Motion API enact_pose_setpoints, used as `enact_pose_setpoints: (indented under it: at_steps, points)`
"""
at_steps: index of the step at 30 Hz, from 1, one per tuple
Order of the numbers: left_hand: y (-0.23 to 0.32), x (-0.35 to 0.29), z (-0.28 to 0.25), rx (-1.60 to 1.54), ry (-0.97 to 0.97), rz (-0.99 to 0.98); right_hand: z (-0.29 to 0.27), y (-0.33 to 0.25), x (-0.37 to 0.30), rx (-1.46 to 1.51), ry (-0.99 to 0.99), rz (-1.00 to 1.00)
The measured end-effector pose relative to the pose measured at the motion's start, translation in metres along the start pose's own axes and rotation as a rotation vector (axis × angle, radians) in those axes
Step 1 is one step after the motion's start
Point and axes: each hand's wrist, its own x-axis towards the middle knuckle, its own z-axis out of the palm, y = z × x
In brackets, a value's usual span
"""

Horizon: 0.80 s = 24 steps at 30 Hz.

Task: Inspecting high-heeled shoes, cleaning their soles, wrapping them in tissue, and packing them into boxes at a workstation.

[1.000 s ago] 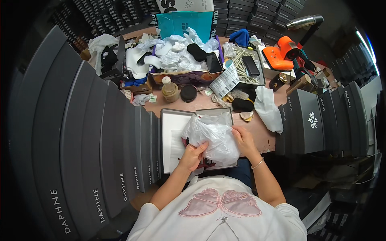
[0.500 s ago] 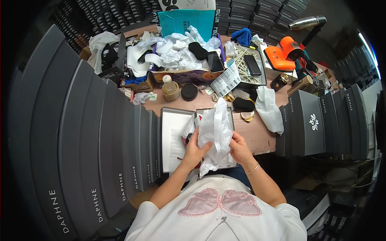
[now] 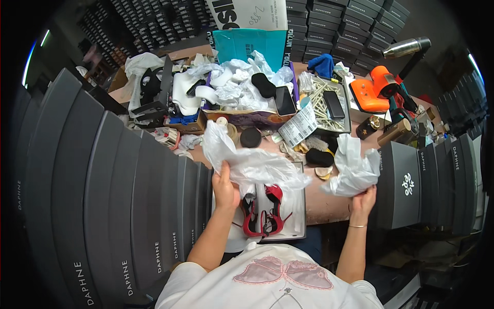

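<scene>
Head view: your left hand (image 3: pixel 225 191) pinches a thin, crinkled white sheet (image 3: pixel 262 169) between thumb and fingers, its translucent folds draping over the far end of the open shoebox (image 3: pixel 295 212). Your right hand (image 3: pixel 364 202), fingers curled nearly closed, grips the near edge of a puffed, creased white wrapping (image 3: pixel 352 167) to the right. Between them, the red strappy shoes (image 3: pixel 278 225), slim-heeled, lie in the smooth, pale-lined box. Matte dark grey cartons (image 3: pixel 121 175) rise at left.
</scene>
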Motion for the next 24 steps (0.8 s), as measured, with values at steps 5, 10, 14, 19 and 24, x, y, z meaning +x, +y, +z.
enact_pose_setpoints:
  at_steps: [5,10,14,19,24]
  points:
    - [0.021,0.155,0.056,0.056,0.051,0.371,-0.02,-0.027,0.003,-0.247,-0.068,-0.062]
    - [0.03,0.289,0.089,0.145,0.165,0.216,-0.003,0.0,-0.015,-0.307,-0.154,0.038]
    - [-0.016,0.304,0.078,0.385,0.152,0.212,0.019,0.018,-0.02,-0.318,-0.267,0.094]
    - [-0.082,0.125,0.088,0.704,-0.774,-0.202,0.085,0.024,-0.013,-0.138,-0.384,0.405]
    - [-0.097,0.032,0.091,0.062,-0.732,-0.532,0.093,0.049,-0.031,-0.357,-0.67,0.68]
